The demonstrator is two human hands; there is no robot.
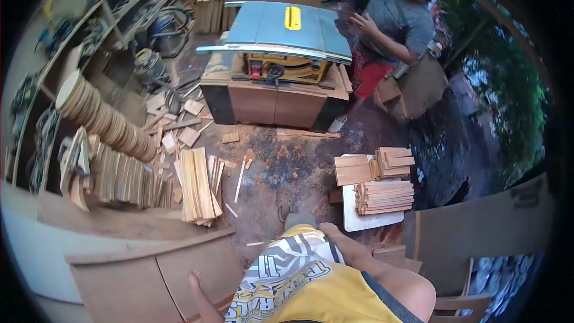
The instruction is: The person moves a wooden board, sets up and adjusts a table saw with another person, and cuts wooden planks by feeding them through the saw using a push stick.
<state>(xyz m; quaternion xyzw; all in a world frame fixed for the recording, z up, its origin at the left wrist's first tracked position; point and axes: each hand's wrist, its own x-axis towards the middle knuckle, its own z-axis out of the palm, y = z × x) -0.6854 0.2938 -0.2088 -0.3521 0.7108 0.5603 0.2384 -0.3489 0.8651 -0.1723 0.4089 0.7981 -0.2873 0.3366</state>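
Note:
My left hand (pixel 195 281) is at the lower left, above a brown wood panel (pixel 197 257). Its small fingers look stretched forward, with nothing visible in them. My right arm runs down beside my yellow and white jersey (pixel 305 275). At its end my right hand (pixel 327 231) hangs close to my body, low over the floor; its fingers cannot be made out. Nearest on that side, stacked wood strips (pixel 385 197) lie on a white board (pixel 365 220). Ahead on the left stands a bundle of light wood boards (pixel 197 185).
A table saw (pixel 269 27) sits on a wooden cabinet (pixel 275 107) ahead. Another person (pixel 394 21) stands at its right. Round wood discs (pixel 101 113), upright boards (pixel 122 173) and wood scraps (pixel 179 122) line the left. Sawdust covers the floor (pixel 287 167).

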